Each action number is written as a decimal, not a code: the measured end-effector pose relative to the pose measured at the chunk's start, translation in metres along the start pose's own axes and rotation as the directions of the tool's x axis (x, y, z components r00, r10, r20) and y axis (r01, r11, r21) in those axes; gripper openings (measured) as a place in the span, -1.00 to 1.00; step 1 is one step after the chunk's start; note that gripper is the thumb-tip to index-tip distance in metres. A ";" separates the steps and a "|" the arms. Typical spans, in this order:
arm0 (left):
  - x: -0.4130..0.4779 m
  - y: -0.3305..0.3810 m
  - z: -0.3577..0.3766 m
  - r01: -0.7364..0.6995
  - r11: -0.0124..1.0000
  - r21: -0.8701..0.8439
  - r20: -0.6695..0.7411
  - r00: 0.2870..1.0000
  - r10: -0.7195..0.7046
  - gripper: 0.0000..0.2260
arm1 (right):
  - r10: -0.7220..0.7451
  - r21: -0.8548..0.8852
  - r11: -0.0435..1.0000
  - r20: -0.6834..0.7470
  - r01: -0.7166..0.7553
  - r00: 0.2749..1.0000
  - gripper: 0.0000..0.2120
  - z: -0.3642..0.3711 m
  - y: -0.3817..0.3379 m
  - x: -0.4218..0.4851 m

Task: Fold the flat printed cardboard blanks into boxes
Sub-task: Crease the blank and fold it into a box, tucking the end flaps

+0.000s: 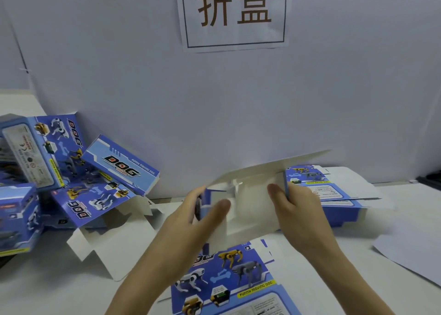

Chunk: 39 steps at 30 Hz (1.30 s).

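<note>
Left hand (191, 219), right hand (300, 215), half-folded blank (250, 201) seemingly gripped between

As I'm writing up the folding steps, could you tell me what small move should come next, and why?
Probably press the left end flap inward with the left hand while the right hand steadies the box: its white inside is open, the lid stands up behind, and both hands grip opposite ends.
</note>
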State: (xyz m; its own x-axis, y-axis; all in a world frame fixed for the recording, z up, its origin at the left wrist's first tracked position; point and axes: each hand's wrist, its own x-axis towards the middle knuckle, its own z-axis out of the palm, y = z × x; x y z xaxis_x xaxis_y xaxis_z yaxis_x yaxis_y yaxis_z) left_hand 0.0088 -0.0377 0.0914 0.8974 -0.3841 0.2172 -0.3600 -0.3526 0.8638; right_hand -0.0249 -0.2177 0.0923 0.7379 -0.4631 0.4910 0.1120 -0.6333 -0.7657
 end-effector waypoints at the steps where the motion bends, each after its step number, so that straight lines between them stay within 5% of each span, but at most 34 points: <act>1: -0.003 -0.002 0.000 -0.019 0.999 0.025 -0.059 0.998 0.021 -0.55 | -0.057 -0.028 0.998 -0.001 0.057 0.998 -0.51 0.001 -0.001 -0.003; 6: 0.000 -0.006 -0.005 0.018 0.888 0.460 -0.452 0.865 0.217 -0.62 | -0.262 -0.021 0.964 0.099 0.265 0.960 -0.64 0.001 -0.014 -0.016; 9: 0.003 -0.007 -0.012 0.023 0.885 0.465 -0.495 0.835 0.239 -0.63 | -0.270 -0.037 0.958 0.213 0.283 0.939 -0.79 0.000 -0.018 -0.018; 12: 0.004 -0.009 -0.013 0.090 0.798 0.596 -0.487 0.830 0.271 -0.70 | -0.138 -0.193 0.962 0.276 0.195 0.951 -0.47 0.007 -0.013 -0.017; 14: 0.000 -0.005 -0.011 -0.003 0.809 0.587 -0.455 0.826 0.333 -0.65 | -0.113 -0.148 0.976 0.271 0.157 0.956 -0.45 0.007 -0.014 -0.017; 18: -0.001 0.002 -0.013 -0.196 0.952 0.235 -0.387 0.880 0.276 -0.76 | -0.021 0.152 0.988 0.237 -0.016 0.971 -0.77 -0.004 -0.012 -0.012; 21: 0.014 0.006 -0.021 -0.098 0.994 -0.050 -0.212 0.974 0.085 0.23 | 0.128 0.257 0.948 0.237 -0.190 0.963 -0.91 -0.009 -0.008 -0.006; 24: 0.005 0.001 -0.015 -0.296 0.923 -0.245 -0.148 0.952 0.266 0.17 | 0.271 0.303 0.900 0.170 -0.312 0.947 -0.90 -0.012 -0.007 -0.001; 27: -0.004 -0.012 0.002 -0.408 0.899 0.157 -0.116 0.897 0.427 0.23 | 0.215 0.369 0.873 0.293 -0.318 0.931 -0.87 -0.018 -0.012 -0.002; 29: 0.002 -0.018 0.011 -0.462 0.779 0.424 -0.137 0.818 0.559 0.26 | 0.152 0.385 0.860 0.433 -0.335 0.888 -0.83 -0.023 -0.016 -0.003; 31: 0.008 -0.019 0.009 -0.489 0.740 0.462 -0.203 0.754 0.625 0.20 | 0.105 0.314 0.904 0.496 -0.291 0.862 -0.72 -0.024 -0.016 -0.005; 35: 0.011 -0.026 -0.005 -0.492 0.744 0.452 -0.267 0.722 0.639 0.19 | -0.124 0.102 0.989 0.138 0.111 0.983 -0.36 -0.029 -0.003 0.004; 37: 0.007 -0.029 -0.011 -0.510 0.713 0.481 -0.210 0.723 0.658 0.14 | -0.189 0.391 0.897 -0.076 0.204 0.979 -0.59 -0.034 0.002 0.011; 39: 0.010 -0.024 -0.015 -0.511 0.696 0.505 -0.169 0.732 0.660 0.08 | -0.153 0.646 0.738 -0.121 0.195 0.981 -0.86 -0.038 0.005 0.017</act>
State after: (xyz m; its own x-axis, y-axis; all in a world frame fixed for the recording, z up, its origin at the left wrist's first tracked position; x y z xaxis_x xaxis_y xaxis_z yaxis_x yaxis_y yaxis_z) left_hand 0.0298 -0.0203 0.0790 0.4624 -0.3695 0.8060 -0.8377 -0.4801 0.2604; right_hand -0.0371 -0.2523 0.1121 0.6259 -0.4326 0.6490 0.6566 -0.1569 -0.7377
